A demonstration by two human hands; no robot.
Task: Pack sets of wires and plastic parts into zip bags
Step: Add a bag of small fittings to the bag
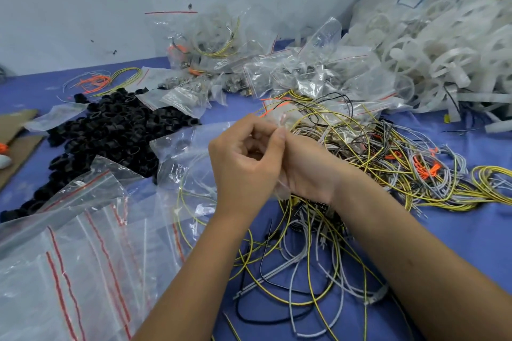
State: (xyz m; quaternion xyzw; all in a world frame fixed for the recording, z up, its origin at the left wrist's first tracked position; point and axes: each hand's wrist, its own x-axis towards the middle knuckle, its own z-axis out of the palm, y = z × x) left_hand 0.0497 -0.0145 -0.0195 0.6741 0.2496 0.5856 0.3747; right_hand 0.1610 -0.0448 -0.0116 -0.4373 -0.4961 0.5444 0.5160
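Centrally, above the blue cloth-covered table (457, 230), the left hand (243, 163) and right hand (307, 171) meet, both with curled fingers pinching a small clear zip bag with a red seal line (277, 119). The bag's film is thin, crinkled and glossy; most of it is hidden behind the hands, so its contents cannot be made out. Beneath and right of the hands lies a tangled heap of thin yellow, grey and black wires (374, 163), looped and matte, some carrying orange ties. Left of the hands, a pile of black ribbed plastic rings (110, 130) rests on the cloth. Flat empty clear zip bags with red strips (83, 257) overlap at lower left, cut off by the frame edge. Filled clear bags (291, 72) heap at the rear; white plastic strips (432, 58) fill the upper right, blurred.
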